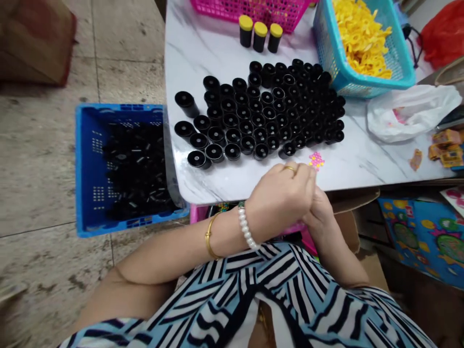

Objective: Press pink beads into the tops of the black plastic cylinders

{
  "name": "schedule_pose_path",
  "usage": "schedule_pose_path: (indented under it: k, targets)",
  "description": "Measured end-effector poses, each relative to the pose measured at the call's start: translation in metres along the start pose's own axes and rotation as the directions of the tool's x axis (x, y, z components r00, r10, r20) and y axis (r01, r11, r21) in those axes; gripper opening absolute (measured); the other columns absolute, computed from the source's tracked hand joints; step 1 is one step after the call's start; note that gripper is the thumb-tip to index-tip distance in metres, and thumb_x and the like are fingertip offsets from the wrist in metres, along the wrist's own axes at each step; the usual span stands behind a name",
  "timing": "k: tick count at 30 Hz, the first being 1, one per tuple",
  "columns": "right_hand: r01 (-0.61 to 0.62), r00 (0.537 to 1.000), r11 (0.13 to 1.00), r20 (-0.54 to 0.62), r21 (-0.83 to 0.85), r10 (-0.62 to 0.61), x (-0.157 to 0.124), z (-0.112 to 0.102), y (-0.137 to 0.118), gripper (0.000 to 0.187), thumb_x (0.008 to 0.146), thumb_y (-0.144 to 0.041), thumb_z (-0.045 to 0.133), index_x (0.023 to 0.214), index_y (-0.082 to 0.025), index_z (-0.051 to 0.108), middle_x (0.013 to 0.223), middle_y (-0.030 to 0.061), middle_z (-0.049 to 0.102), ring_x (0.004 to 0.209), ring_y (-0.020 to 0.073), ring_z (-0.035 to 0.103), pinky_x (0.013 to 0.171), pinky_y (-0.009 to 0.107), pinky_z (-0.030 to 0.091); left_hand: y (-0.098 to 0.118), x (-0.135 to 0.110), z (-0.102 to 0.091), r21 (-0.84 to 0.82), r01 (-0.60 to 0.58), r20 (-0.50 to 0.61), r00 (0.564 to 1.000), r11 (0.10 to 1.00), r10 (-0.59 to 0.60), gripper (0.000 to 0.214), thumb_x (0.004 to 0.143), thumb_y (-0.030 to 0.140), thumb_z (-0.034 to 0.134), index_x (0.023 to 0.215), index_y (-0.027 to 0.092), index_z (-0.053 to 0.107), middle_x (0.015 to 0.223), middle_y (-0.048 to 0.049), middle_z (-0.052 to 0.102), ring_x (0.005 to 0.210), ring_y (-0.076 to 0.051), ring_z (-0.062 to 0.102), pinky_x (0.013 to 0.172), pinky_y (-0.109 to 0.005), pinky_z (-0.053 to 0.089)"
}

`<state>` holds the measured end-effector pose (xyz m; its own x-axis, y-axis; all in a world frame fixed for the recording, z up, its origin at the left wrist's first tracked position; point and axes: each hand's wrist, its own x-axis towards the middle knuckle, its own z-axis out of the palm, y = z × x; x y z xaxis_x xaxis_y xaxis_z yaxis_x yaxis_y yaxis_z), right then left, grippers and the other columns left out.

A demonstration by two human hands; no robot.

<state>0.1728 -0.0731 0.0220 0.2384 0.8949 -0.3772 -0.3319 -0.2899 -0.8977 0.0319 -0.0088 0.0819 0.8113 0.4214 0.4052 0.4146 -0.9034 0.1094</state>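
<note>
My left hand, with a ring and bracelets, is closed at the table's front edge, fingers curled downward. Against it, partly behind, is my right hand; its fingers are mostly hidden. Whatever lies between the hands cannot be seen. Just beyond the fingertips is a small pile of pink and yellow bead-like pieces on the table. Many black open-topped cylindrical containers stand in a dense group behind it. Farther back are three black containers with yellow lids.
A blue crate of black pieces stands at the left. At the back are a pink basket and a turquoise basket of yellow plastic parts. A white plastic bag and orange pieces lie right.
</note>
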Motion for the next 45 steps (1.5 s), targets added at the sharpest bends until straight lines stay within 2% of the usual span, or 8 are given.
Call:
schedule_pose_path:
  k: [4, 13, 22, 29, 32, 36, 42, 45]
  targets:
    - [-0.110, 0.994, 0.976, 0.049, 0.189, 0.102, 0.002, -0.002, -0.005, 0.030, 0.077, -0.033, 0.083, 0.104, -0.021, 0.076, 0.096, 0.0013, 0.079, 0.081, 0.0123, 0.073, 0.080, 0.025, 0.064, -0.015, -0.019, 0.013, 0.010, 0.084, 0.026, 0.996, 0.996, -0.084, 0.026, 0.103, 0.020, 0.051, 0.121, 0.009, 0.066, 0.100, -0.0108, 0.070, 0.085, -0.024, 0.063, 0.070, -0.036, 0.052]
    - [0.061, 0.992, 0.951, -0.090, -0.303, -0.092, 0.008, -0.027, -0.018, 0.024, 0.086, -0.040, 0.079, 0.093, -0.018, 0.074, 0.067, -0.0012, 0.072, 0.046, 0.0083, 0.062, 0.044, 0.018, 0.054, -0.032, -0.042, 0.056, -0.421, 0.099, -0.035, 0.992, 0.902, -0.125, 0.034, 0.105, 0.026, 0.052, 0.137, 0.016, 0.055, 0.122, -0.0081, 0.070, 0.103, -0.021, 0.063, 0.091, -0.035, 0.052]
    - [0.023, 0.998, 0.964, -0.051, -0.264, -0.038, 0.011, -0.027, -0.027, 0.023, 0.086, -0.037, 0.079, 0.099, -0.019, 0.071, 0.076, 0.0010, 0.076, 0.058, 0.0128, 0.071, 0.054, 0.024, 0.062, -0.032, -0.047, 0.060, -0.510, 0.250, -0.010, 0.955, 0.823, -0.297, 0.034, 0.099, 0.030, 0.063, 0.128, 0.014, 0.057, 0.115, -0.0092, 0.072, 0.100, -0.022, 0.062, 0.092, -0.037, 0.050]
    - [0.251, 0.950, 0.755, 0.003, -0.606, -0.313, -0.005, -0.006, -0.033, 0.009, 0.086, -0.032, 0.080, 0.088, -0.023, 0.079, 0.088, 0.0025, 0.071, 0.075, 0.0137, 0.066, 0.068, 0.027, 0.057, -0.029, -0.053, 0.058, -0.499, 0.253, -0.013, 0.954, 0.829, -0.299, 0.025, 0.100, 0.021, 0.056, 0.124, 0.013, 0.062, 0.116, -0.0098, 0.073, 0.100, -0.021, 0.063, 0.095, -0.037, 0.049]
    - [0.256, 0.951, 0.759, 0.013, -0.599, -0.310, -0.006, 0.001, -0.026, 0.006, 0.085, -0.029, 0.081, 0.088, -0.025, 0.080, 0.089, 0.0024, 0.070, 0.083, 0.0162, 0.065, 0.074, 0.030, 0.056, -0.028, -0.055, 0.058, -0.487, 0.275, -0.038, 0.942, 0.829, -0.335, 0.025, 0.101, 0.022, 0.054, 0.122, 0.011, 0.064, 0.118, -0.0105, 0.072, 0.100, -0.022, 0.062, 0.093, -0.037, 0.050]
    - [0.248, 0.946, 0.793, -0.038, -0.556, -0.322, -0.003, 0.007, -0.016, 0.007, 0.083, -0.029, 0.082, 0.085, -0.023, 0.078, 0.086, 0.0010, 0.069, 0.078, 0.0151, 0.064, 0.073, 0.030, 0.054, -0.027, -0.055, 0.059, -0.476, 0.254, -0.073, 0.943, 0.842, -0.326, 0.025, 0.102, 0.023, 0.054, 0.121, 0.011, 0.064, 0.115, -0.0105, 0.072, 0.099, -0.022, 0.061, 0.092, -0.037, 0.051]
    - [0.326, 0.889, 0.676, -0.029, -0.661, -0.457, -0.004, 0.015, -0.014, 0.009, 0.081, -0.028, 0.084, 0.084, -0.024, 0.077, 0.085, 0.0012, 0.067, 0.078, 0.0155, 0.062, 0.068, 0.029, 0.052, -0.027, -0.056, 0.060, -0.444, 0.260, -0.092, 0.939, 0.857, -0.332, 0.026, 0.105, 0.028, 0.051, 0.119, 0.012, 0.066, 0.108, -0.0098, 0.073, 0.095, -0.022, 0.061, 0.090, -0.037, 0.052]
    - [0.269, 0.917, 0.730, -0.065, -0.628, -0.394, -0.004, 0.016, -0.014, 0.010, 0.082, -0.030, 0.083, 0.084, -0.023, 0.076, 0.081, 0.0001, 0.068, 0.068, 0.0132, 0.062, 0.063, 0.028, 0.052, -0.027, -0.056, 0.060, -0.438, 0.253, -0.085, 0.944, 0.863, -0.320, 0.028, 0.106, 0.028, 0.049, 0.119, 0.012, 0.066, 0.107, -0.0100, 0.073, 0.096, -0.022, 0.062, 0.090, -0.036, 0.051]
